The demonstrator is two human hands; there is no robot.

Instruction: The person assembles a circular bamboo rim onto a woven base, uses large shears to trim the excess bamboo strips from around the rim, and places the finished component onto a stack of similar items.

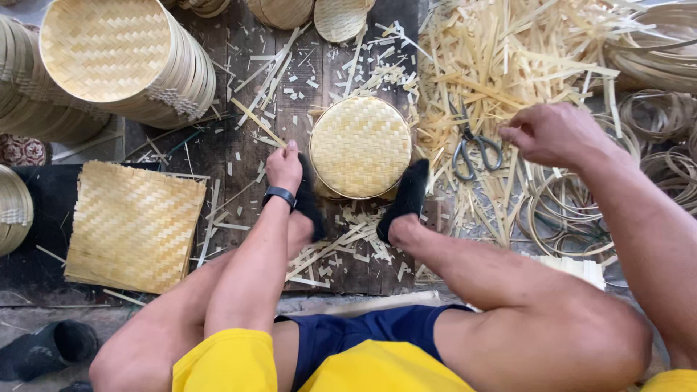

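My left hand (284,165) rested closed beside the light, stiff woven tray (361,147); my right hand (553,133) pinched near scissors (475,149); I'd grip its rim.

Single head-worn view, aimed steeply down over knees and forearms; close range on round woven lid (361,147) held between feet, dark boards (218,145), bamboo scraps (501,80) beyond.

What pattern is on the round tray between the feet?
A pale yellow woven herringbone on the round tray, head view.
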